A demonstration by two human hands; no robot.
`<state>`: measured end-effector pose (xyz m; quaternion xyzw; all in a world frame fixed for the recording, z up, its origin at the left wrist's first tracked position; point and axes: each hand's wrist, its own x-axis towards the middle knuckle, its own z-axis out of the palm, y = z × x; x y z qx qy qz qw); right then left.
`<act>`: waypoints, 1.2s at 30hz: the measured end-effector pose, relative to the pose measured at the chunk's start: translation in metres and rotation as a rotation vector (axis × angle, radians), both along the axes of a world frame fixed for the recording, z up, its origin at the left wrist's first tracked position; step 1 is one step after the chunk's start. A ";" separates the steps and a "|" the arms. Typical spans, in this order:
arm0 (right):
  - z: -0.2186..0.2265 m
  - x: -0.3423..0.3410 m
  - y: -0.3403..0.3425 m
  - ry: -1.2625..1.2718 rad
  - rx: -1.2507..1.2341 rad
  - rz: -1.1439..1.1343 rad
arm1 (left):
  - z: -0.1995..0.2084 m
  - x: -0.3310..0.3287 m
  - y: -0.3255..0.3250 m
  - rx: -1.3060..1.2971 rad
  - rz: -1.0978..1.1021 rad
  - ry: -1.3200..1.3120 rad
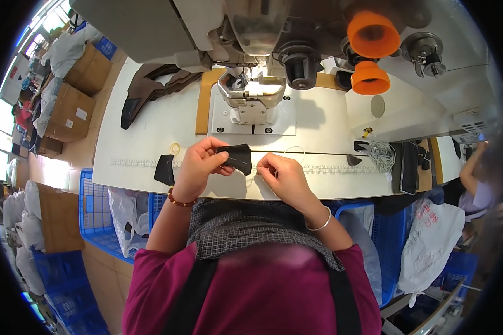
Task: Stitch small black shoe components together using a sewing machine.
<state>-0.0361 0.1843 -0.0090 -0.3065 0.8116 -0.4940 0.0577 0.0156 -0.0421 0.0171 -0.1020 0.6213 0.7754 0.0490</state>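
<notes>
My left hand [200,166] is closed around a small stack of black cut pieces [237,158], held just above the front of the white table. To the right of the stack, my right hand [285,177] has its fingers pinched together. Something small may be between those fingertips, but I cannot make it out. A thin pale loop [298,149] shows just behind that hand. Another black piece [164,170] lies left of my left hand, with a yellowish rubber band [175,148] near it. The sewing machine [253,92] stands beyond both hands.
Stacked dark brown pieces [151,89] lie at the back left. A grey cord bundle [382,156] and a black case [409,167] are at the right. Blue crates [98,215] flank me below the table edge. Orange thread cones [370,78] hang at upper right; another person's arm [473,167] shows far right.
</notes>
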 end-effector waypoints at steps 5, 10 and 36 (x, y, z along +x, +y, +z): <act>-0.003 -0.004 -0.004 0.085 0.081 -0.084 | 0.000 -0.001 0.012 0.073 -0.046 0.047; 0.000 -0.005 0.001 -0.108 -0.239 -0.071 | -0.002 0.003 0.019 0.026 0.007 0.087; 0.025 0.011 0.144 0.266 -0.005 -0.399 | -0.019 -0.002 0.078 -0.324 -0.390 0.069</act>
